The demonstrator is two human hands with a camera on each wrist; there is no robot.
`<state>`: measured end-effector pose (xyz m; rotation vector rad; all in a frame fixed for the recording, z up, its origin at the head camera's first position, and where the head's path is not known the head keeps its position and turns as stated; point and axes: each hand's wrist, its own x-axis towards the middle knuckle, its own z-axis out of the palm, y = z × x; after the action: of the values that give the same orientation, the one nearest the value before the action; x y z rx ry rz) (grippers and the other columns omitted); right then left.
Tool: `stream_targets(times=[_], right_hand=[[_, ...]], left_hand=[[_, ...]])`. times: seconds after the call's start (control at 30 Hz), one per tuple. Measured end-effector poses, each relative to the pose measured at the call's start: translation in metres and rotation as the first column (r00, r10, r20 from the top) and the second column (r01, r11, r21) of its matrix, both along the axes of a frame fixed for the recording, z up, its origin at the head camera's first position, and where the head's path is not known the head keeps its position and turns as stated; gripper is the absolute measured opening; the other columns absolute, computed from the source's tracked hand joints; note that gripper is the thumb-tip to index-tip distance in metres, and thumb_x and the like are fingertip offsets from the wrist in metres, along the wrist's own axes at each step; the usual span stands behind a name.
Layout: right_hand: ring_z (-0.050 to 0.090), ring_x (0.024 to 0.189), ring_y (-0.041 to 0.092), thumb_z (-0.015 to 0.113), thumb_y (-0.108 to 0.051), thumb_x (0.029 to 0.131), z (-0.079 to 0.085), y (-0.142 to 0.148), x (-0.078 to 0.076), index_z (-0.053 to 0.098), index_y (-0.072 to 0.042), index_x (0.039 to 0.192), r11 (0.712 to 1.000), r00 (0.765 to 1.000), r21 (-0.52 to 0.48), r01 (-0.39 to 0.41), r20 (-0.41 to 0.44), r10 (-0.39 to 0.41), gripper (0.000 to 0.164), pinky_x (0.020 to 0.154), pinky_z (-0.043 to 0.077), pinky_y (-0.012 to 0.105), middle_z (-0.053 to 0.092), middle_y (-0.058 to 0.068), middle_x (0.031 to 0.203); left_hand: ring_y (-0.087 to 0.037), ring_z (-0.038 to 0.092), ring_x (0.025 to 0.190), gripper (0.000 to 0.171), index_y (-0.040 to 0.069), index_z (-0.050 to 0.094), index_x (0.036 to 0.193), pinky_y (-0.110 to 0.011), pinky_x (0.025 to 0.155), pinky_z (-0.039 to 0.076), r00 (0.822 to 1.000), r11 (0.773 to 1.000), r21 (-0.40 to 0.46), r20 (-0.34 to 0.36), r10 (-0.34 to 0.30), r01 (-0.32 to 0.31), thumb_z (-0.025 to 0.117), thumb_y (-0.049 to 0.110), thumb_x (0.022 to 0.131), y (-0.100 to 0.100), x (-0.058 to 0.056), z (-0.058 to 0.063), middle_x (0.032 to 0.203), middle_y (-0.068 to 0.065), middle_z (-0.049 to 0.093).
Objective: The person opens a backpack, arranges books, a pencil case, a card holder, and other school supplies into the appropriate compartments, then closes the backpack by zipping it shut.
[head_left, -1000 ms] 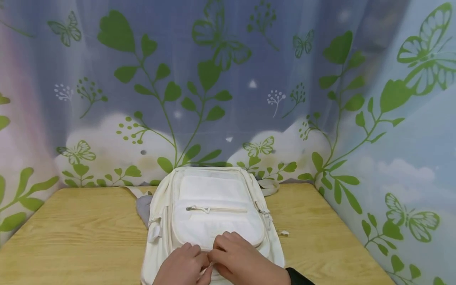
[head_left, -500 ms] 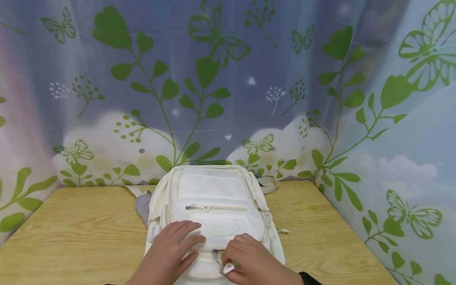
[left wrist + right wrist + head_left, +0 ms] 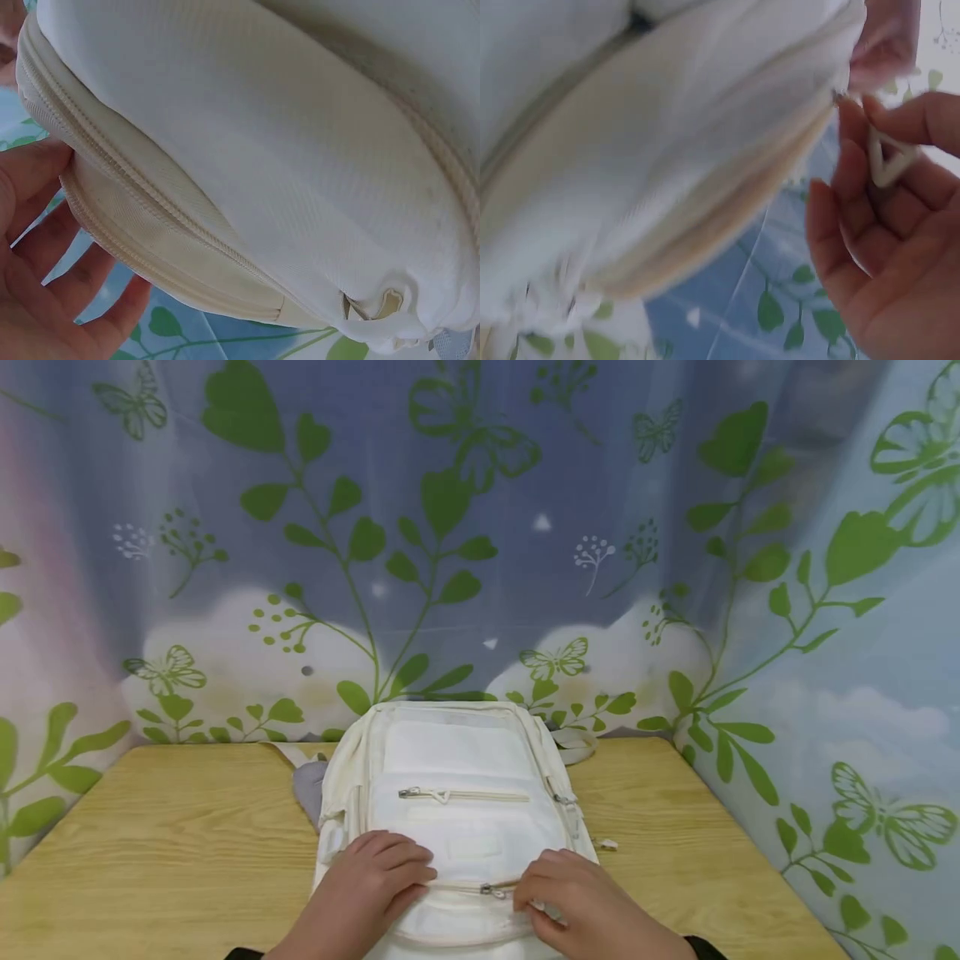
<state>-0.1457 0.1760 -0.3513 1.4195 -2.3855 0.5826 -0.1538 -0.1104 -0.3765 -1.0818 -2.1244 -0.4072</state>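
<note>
A white backpack lies front side up on the wooden table, its top away from me. My right hand pinches a cream, triangle-ended zipper pull between thumb and forefinger at the lower front pocket. The metal zipper slider shows just left of those fingers. My left hand rests on the left side of that same pocket, fingers loosely extended. From the left wrist, its thumb touches the pocket's edge beside a curved zipper seam. The bag's bottom is out of the head view.
Higher on the backpack runs a second, short zipper. A grey plush-looking piece sticks out at its left side, and a strap at its right. Leaf-and-butterfly curtains hang behind the wooden table and along its right side.
Both hands were together at the lower pocket's middle. The left hand parted to the left and settled on the bag. The right hand moved right with the zipper pull, and the slider travelled right too.
</note>
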Motion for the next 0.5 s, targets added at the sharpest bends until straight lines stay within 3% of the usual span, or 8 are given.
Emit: stream_targets(times=[0.13, 0.2, 0.33, 0.43, 0.5], right_hand=[[0.05, 0.076, -0.003, 0.073, -0.005, 0.077, 0.005, 0.023, -0.002, 0.067, -0.024, 0.086, 0.987, 0.992, 0.113, 0.116, 0.041, -0.121, 0.022, 0.065, 0.043, 0.012, 0.061, -0.017, 0.086], [0.052, 0.076, -0.002, 0.073, -0.006, 0.077, 0.008, 0.033, -0.004, 0.069, -0.024, 0.086, 0.955, 0.971, 0.193, 0.224, 0.045, -0.236, 0.021, 0.063, 0.045, 0.016, 0.061, -0.017, 0.086], [0.054, 0.071, 0.001, 0.072, -0.006, 0.077, 0.009, 0.042, -0.014, 0.071, -0.024, 0.083, 0.856, 0.897, 0.282, 0.432, -0.041, -0.439, 0.019, 0.054, 0.041, 0.016, 0.061, -0.015, 0.082], [0.054, 0.066, 0.004, 0.073, -0.005, 0.075, 0.002, 0.042, -0.028, 0.071, -0.022, 0.079, 0.79, 0.829, 0.252, 0.559, -0.169, -0.532, 0.017, 0.051, 0.038, 0.015, 0.059, -0.012, 0.077], [0.054, 0.065, 0.005, 0.074, -0.005, 0.075, -0.003, 0.04, -0.039, 0.072, -0.02, 0.078, 0.747, 0.782, 0.234, 0.623, -0.211, -0.586, 0.016, 0.05, 0.037, 0.015, 0.057, -0.011, 0.074]], left_hand=[[-0.009, 0.059, 0.092, 0.019, 0.02, 0.071, 0.089, -0.025, 0.082, 0.046, 0.999, 1.0, 0.004, 0.022, -0.024, 0.024, 0.078, 0.015, 0.071, 0.0, 0.0, 0.001, 0.098, 0.009, 0.067], [-0.01, 0.059, 0.092, 0.019, 0.019, 0.072, 0.09, -0.023, 0.081, 0.047, 0.999, 1.0, 0.001, 0.032, -0.03, 0.03, 0.078, 0.014, 0.072, 0.0, 0.0, 0.0, 0.099, 0.008, 0.067], [-0.011, 0.059, 0.093, 0.02, 0.018, 0.072, 0.091, -0.023, 0.082, 0.047, 0.999, 0.999, 0.003, 0.031, -0.032, 0.032, 0.077, 0.013, 0.072, -0.003, 0.0, -0.001, 0.099, 0.008, 0.067], [-0.012, 0.059, 0.094, 0.02, 0.018, 0.072, 0.091, -0.023, 0.083, 0.047, 0.999, 0.999, 0.013, 0.018, -0.046, 0.046, 0.077, 0.013, 0.072, -0.004, -0.001, -0.002, 0.099, 0.008, 0.067], [-0.011, 0.059, 0.094, 0.02, 0.018, 0.072, 0.091, -0.022, 0.083, 0.046, 0.999, 0.999, 0.021, 0.011, -0.051, 0.05, 0.077, 0.013, 0.072, -0.004, -0.002, -0.002, 0.099, 0.008, 0.067]])
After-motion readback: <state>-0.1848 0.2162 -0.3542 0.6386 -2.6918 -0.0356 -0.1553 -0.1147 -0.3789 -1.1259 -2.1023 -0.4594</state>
